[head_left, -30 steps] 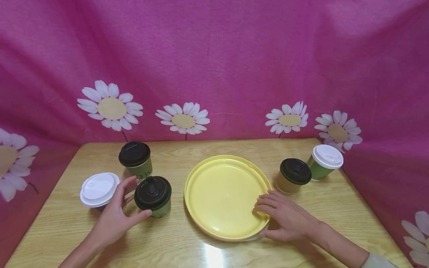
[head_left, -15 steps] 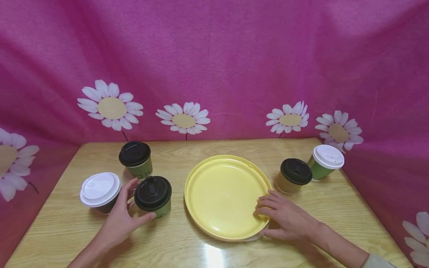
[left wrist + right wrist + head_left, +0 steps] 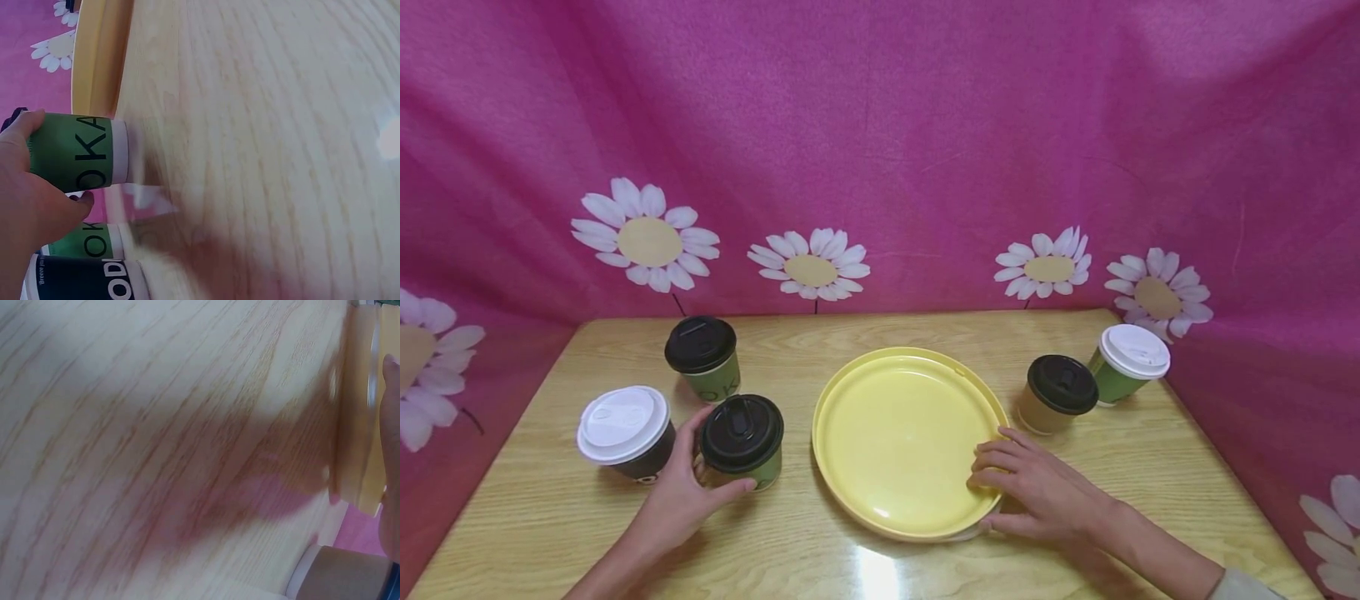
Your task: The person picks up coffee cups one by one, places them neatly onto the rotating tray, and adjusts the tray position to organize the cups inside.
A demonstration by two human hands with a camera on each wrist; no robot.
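Note:
My left hand [image 3: 679, 493] grips a green paper cup [image 3: 741, 432] with a black lid, thumb on the near side and fingers round the back. In the left wrist view this upright cup [image 3: 62, 150] shows dark lettering. My right hand [image 3: 1037, 486] holds the right edge of a round yellow tray [image 3: 902, 442], fingers lying over the rim and thumb low on the outside. The tray's side wall [image 3: 359, 406] appears at the right edge of the right wrist view. Nothing stands on the tray.
Behind the held cup stands another green cup [image 3: 711, 375] with a black lid; left of it, a dark cup [image 3: 643, 458] with a white lid [image 3: 623, 423]. Right of the tray are a tan cup [image 3: 1045, 412] and a green, white-lidded cup [image 3: 1116, 382]. A pink curtain [image 3: 910, 167] hangs behind.
My left hand has moved right, closing in from beside the black-lidded green cup to grip it. The right hand and tray have stayed in place.

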